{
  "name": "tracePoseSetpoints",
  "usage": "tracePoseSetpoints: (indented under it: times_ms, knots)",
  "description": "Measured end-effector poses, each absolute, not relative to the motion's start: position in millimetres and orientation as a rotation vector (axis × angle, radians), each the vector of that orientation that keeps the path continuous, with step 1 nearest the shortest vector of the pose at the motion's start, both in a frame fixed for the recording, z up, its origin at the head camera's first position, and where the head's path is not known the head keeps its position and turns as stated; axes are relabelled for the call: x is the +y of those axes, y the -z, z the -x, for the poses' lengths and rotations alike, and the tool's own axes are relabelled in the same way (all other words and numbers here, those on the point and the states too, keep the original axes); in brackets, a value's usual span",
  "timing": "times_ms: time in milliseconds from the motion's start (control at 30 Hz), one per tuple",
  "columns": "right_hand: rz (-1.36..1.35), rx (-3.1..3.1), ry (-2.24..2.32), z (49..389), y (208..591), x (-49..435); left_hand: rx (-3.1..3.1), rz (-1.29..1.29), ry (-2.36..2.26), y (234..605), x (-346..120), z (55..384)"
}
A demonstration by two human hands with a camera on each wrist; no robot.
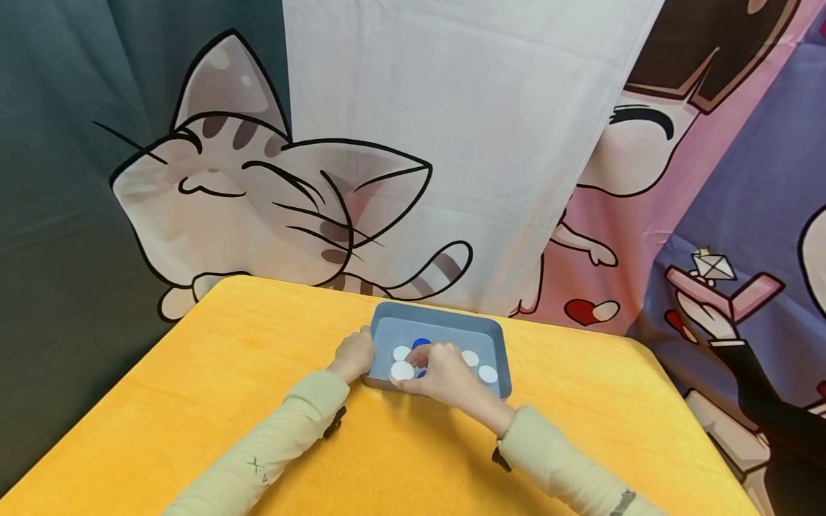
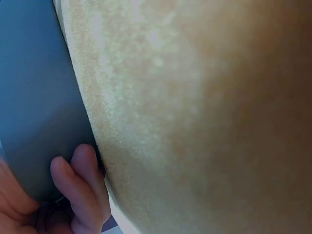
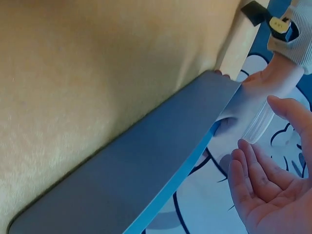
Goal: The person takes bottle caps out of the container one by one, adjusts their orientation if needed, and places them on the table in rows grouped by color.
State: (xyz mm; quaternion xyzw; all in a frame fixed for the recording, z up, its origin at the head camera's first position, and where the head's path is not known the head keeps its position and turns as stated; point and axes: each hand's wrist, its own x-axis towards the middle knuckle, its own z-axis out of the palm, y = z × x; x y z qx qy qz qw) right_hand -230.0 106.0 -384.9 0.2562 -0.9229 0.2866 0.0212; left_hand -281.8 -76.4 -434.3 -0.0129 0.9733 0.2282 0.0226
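Note:
A shallow blue-grey tray [image 1: 445, 315] lies on the table with several round caps in it. My left hand [image 1: 354, 354] grips the tray's left wall near the front corner; in the left wrist view its curled fingers [image 2: 80, 180] press against the outer side. Over the front left part of the tray, my right hand [image 1: 445, 373] pinches a white bottle cap [image 1: 401, 371] between thumb and fingers. The cap's ridged side [image 3: 259, 123] shows in the right wrist view. Around that hand lie white caps [image 1: 488, 374] and a blue cap [image 1: 422, 344]; another blue piece is mostly hidden beneath it.
A yellow cloth [image 1: 271, 344] covers the table. Behind its far edge hangs a curtain [image 1: 477, 143] printed with a cartoon cat and figures. Dark straps [image 1: 335, 422] sit at both wrists below the pale sleeves.

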Motion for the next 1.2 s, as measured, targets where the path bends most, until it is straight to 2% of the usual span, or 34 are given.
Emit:
tracePoseSetpoints:
  times_ms: [700, 1200]
  knots:
    - [-0.86, -2.887, -0.945, 212, 394, 87, 3.041, 0.023, -0.713, 436, -77, 282]
    - [-0.919, -2.881, -0.857, 212, 409, 82, 3.064, -0.003, -0.727, 436, -78, 281]
